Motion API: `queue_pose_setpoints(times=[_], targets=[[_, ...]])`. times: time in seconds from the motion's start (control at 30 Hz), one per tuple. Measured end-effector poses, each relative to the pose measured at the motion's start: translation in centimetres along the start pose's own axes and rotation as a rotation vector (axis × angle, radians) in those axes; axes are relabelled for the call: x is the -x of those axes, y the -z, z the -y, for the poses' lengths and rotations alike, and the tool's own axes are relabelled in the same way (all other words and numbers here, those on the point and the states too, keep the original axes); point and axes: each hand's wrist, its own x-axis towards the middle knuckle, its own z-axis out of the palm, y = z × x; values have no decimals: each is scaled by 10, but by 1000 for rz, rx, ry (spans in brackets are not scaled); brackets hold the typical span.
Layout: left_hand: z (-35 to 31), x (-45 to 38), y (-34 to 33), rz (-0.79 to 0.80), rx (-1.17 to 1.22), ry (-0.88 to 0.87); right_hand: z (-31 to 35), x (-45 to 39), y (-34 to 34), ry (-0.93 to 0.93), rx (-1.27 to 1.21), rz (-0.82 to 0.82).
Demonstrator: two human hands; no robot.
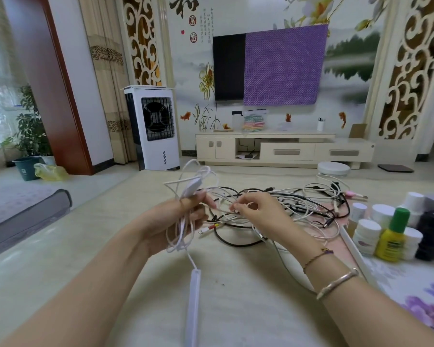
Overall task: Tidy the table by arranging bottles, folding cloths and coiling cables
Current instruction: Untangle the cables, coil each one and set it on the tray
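White cable (183, 224) hangs in loose loops from the left hand (178, 219), fingers closed around the bundle above the counter (236, 296); its long plug end (194, 304) dangles toward the camera. Right hand (258, 209) pinches a strand, fingertips together, at the edge of the tangle (286, 206) of black and white leads. Risk: the pinched strand may run through the tangle, so pulling could tighten knots or drag leads into the bottles (391, 236) just beside it. Loose loops could slip off the left hand.

hands (211, 216) on white cable (183, 231)
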Motion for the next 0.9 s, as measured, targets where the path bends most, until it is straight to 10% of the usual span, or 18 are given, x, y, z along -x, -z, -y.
queue_pose_setpoints(times=[0.4, 0.9], targets=[[5, -7, -9, -183, -132, -142, 28, 9, 13, 26, -638, 111], [17, -9, -22, -147, -109, -177, 31, 10, -4, -84, -648, 296]])
